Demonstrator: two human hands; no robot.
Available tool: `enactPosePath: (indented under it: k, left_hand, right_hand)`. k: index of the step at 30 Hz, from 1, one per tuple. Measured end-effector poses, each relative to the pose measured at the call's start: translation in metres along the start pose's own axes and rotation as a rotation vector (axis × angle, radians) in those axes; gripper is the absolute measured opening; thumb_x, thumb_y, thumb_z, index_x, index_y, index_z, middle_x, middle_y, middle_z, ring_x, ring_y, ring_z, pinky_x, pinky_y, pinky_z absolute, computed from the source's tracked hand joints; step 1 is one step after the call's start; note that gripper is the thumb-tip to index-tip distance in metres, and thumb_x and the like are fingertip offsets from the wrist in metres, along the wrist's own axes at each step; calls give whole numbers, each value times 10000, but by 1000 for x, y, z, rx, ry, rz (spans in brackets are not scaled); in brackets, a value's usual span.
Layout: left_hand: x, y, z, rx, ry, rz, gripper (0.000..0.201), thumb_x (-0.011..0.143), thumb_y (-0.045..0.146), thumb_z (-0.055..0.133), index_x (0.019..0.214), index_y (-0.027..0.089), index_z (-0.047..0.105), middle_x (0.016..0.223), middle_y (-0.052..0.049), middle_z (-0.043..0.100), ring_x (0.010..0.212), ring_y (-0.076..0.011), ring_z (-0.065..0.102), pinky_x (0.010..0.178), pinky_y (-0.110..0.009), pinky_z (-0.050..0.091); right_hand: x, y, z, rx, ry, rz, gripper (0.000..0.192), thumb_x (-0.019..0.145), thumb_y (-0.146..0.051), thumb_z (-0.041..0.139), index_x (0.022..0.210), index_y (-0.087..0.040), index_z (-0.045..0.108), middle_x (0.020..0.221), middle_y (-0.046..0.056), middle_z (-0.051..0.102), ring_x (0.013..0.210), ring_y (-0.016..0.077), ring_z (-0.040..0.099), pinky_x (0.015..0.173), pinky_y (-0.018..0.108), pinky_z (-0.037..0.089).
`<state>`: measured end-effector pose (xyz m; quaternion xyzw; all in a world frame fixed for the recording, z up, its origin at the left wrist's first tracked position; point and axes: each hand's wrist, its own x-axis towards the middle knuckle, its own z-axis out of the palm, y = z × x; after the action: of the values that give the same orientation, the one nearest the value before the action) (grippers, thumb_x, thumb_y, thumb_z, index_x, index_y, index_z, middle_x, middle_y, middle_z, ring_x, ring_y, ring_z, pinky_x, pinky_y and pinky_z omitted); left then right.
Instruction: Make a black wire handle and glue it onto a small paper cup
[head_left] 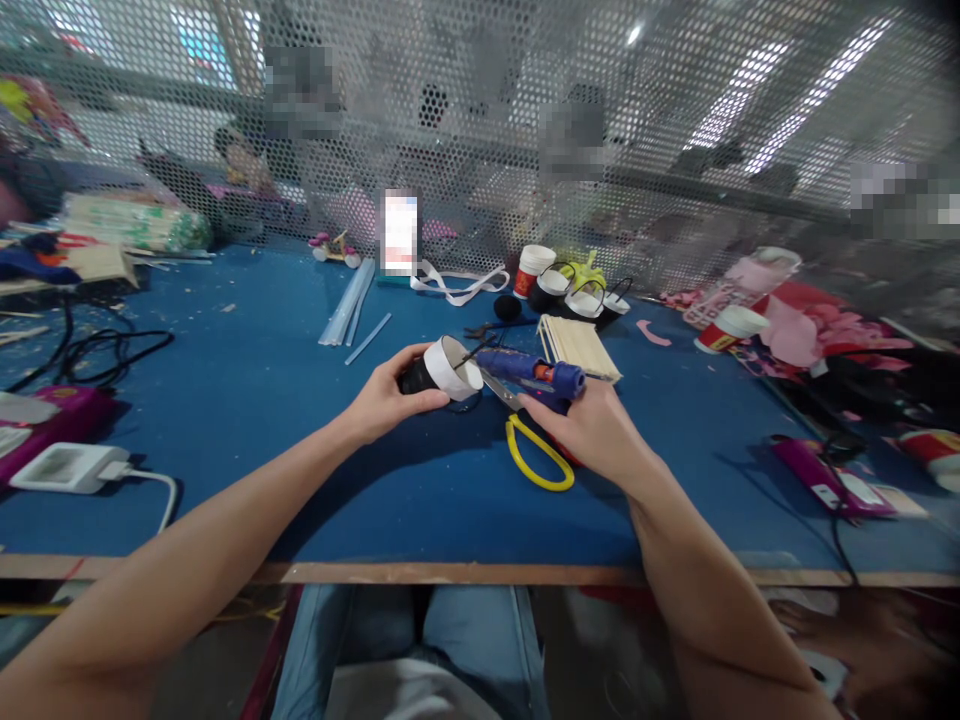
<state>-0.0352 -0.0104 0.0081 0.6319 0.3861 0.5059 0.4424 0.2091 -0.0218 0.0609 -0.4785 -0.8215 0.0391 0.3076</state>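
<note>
Lying sideways above blue table [247,400], cup [444,369] is gripped by left hand [386,400], open end turned to glue gun [531,371]. Gun is clenched in right hand [592,430], tip aimed at rim. Scissors [534,450] lie below.

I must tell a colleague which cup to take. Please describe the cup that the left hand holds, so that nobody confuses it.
On the blue table, near its middle, the left hand holds a paper cup on its side. It is black with a white rim, its mouth facing the blue glue gun in the right hand; the similar cups stand farther back.
</note>
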Motion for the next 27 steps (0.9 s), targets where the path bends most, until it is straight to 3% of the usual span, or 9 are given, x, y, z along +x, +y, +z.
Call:
enactPosePath:
  k: [27]
  left_hand:
    - [-1, 0, 0, -26, 14, -17, 598, 624, 353, 731, 1157, 178, 525, 1024, -69, 602, 913, -196, 544, 748, -272, 441]
  right_hand:
    - [0, 2, -1, -43, -3, -37, 169, 769, -333, 570, 720, -172, 587, 642, 45, 639, 591, 189, 601, 532, 278, 442]
